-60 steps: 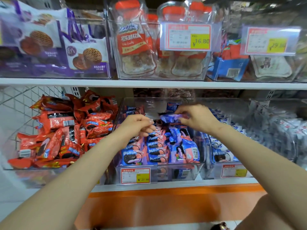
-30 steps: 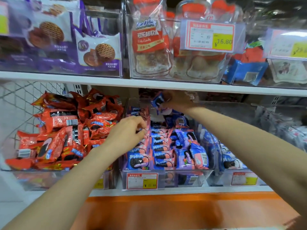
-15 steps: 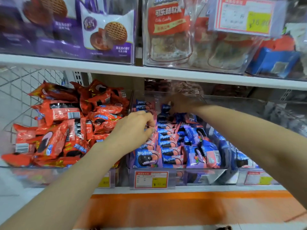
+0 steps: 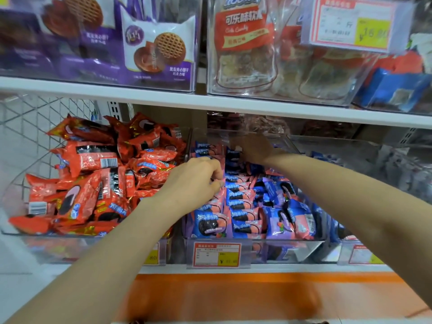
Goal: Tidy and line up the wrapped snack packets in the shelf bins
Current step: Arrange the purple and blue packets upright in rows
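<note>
Left hand has its fingers curled onto the blue-and-pink packets standing in rows in the clear bin; pinching or pressing, I cannot tell. Right hand reaches past it to the back, blurred, grip unclear. Risk: a careless forearm drags the rows beneath it askew, or tips one over.

You can read 可乐味软糖 and "Cola Candy" on the red-banded clear candy pouch on the upper shelf. On the red-bordered white price card beside it, the yellow patch shows ¥16.8, last digit blurred. The blue-and-pink wrapped snack packets carry 奥利奥. On the red-bordered lower price tag only ¥ reads, digits smeared. The yellow-patched tag left of it shows "80". Print on the purple-and-white waffle biscuit pack is too blurred.
</note>
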